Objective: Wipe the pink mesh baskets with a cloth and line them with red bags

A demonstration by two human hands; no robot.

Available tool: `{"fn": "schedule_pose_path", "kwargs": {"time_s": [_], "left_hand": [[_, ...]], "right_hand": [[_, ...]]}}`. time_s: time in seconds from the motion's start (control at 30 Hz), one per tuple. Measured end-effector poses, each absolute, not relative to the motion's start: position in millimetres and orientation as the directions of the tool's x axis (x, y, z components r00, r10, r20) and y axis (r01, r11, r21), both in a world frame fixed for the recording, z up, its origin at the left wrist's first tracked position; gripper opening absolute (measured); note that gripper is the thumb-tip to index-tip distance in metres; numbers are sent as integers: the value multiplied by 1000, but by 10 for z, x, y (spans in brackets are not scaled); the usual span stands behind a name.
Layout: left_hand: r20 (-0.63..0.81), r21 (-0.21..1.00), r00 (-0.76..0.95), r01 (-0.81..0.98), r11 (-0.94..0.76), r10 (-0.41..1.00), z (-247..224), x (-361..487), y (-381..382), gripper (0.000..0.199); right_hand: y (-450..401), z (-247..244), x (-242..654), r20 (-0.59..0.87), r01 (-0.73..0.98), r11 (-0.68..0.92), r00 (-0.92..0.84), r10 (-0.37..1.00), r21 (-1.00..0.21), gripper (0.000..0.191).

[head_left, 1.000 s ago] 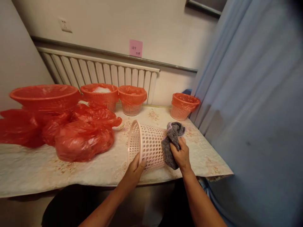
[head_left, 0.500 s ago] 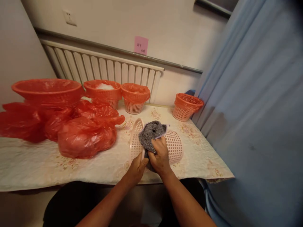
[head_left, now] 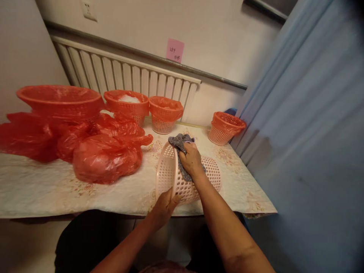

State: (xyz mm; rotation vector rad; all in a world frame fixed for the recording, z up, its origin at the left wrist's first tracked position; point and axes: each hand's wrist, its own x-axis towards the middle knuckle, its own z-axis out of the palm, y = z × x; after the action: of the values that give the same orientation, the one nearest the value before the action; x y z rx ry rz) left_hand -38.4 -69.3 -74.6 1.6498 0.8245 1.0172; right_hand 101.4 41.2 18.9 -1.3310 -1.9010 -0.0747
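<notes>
Hands (head_left: 191,160) and gray cloth (head_left: 178,141) partly hide the sideways pink basket (head_left: 187,190).

Your right hand (head_left: 191,160) and grey cloth (head_left: 178,141) hide part of the pink basket (head_left: 212,174); your right forearm (head_left: 220,212) covers more. The pink note (head_left: 175,44) has writing (head_left: 176,58) too small for you to read. The left edge cuts off a red bag (head_left: 24,140); the top edge, a dark panel (head_left: 280,7).

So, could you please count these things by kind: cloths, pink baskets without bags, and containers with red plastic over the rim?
Gray cloth: 1
Unlined pink basket: 1
Containers with red plastic over the rim: 4
Total: 6
</notes>
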Motion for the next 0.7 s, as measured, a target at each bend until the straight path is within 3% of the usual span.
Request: {"fn": "schedule_pose_path", "kwargs": {"time_s": [0.13,0.27,0.4,0.53,0.7], "left_hand": [[204,978,373,-28,-208,905,-542,-315,-617,43],[122,958,363,-288,-13,924,-299,-173,-499,57],[137,886,418,-457,77,898,-175,-88,-459,66],[53,871,455,-456,181,889,-163,-85,-579,67],[11,910,448,-374,177,894,-151,-94,-703,63]], "right_hand": [[299,167,989,645,813,435,-98,758,-388,13],[123,192,1018,652,801,468,-132,746,-373,15],[-59,176,1121,655,770,522,-183,733,-368,19],[-94,48,1470,631,766,521,-199,749,-376,19],[-60,-297,2223,617,835,312,41,786,-453,20]]}}
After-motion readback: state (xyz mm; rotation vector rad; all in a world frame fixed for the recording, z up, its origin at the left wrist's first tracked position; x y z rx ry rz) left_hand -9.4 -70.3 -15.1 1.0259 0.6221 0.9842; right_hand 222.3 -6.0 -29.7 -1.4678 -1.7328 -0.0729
